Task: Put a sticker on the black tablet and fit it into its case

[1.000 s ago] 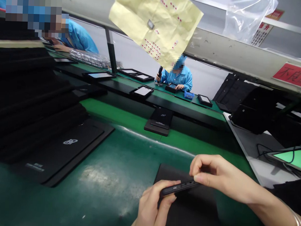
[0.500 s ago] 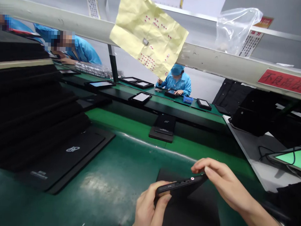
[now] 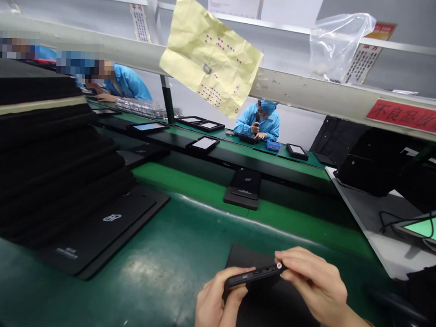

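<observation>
Green belt (image 3: 146, 270), tablet (image 3: 253, 275), screen hidden between left hand (image 3: 216, 302) and right hand (image 3: 314, 276)

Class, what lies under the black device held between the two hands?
A flat black panel lies beneath, on the green bench; the left hand and right hand hide part of it.

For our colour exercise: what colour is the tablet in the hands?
The tablet is black, with a red dot; head view.
</observation>
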The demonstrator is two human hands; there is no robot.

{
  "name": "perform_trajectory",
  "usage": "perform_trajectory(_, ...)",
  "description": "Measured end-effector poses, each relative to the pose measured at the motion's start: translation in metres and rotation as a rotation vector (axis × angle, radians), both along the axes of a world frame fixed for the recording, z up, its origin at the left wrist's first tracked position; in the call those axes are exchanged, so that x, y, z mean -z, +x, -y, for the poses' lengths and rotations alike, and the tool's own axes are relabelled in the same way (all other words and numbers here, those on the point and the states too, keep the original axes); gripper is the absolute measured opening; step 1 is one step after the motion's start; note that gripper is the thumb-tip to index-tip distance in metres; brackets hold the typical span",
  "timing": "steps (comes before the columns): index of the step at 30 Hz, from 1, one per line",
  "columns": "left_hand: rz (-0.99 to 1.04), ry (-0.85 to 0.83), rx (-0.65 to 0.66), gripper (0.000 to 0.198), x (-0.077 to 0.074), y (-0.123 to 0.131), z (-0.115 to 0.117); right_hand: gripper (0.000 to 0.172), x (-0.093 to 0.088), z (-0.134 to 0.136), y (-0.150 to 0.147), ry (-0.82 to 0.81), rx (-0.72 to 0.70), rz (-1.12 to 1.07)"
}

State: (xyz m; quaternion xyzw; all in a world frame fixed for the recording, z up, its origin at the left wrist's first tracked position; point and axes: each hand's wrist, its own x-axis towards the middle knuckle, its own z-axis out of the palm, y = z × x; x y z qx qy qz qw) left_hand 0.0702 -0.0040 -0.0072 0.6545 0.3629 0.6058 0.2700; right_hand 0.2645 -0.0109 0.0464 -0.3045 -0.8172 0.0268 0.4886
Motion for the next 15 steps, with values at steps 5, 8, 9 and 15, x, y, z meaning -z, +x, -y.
perform_trajectory(5,0.124,-0.123,-0.063,0.016,0.000,0.003,0.003,0.040,0.015,0.005,0.005,-0.073,0.087,-0.147)
perform_trajectory(8,0.310,-0.258,-0.132,0.023,-0.001,0.005,-0.002,0.059,0.034,0.014,0.017,-0.368,0.150,-0.305)
perform_trajectory(9,0.418,-0.324,-0.115,0.026,0.000,0.008,-0.003,0.063,0.041,0.017,0.023,-0.495,0.169,-0.297)
perform_trajectory(15,1.027,-0.895,0.173,0.050,0.037,0.047,0.013,0.041,0.067,0.015,0.046,-0.919,0.424,-0.274)
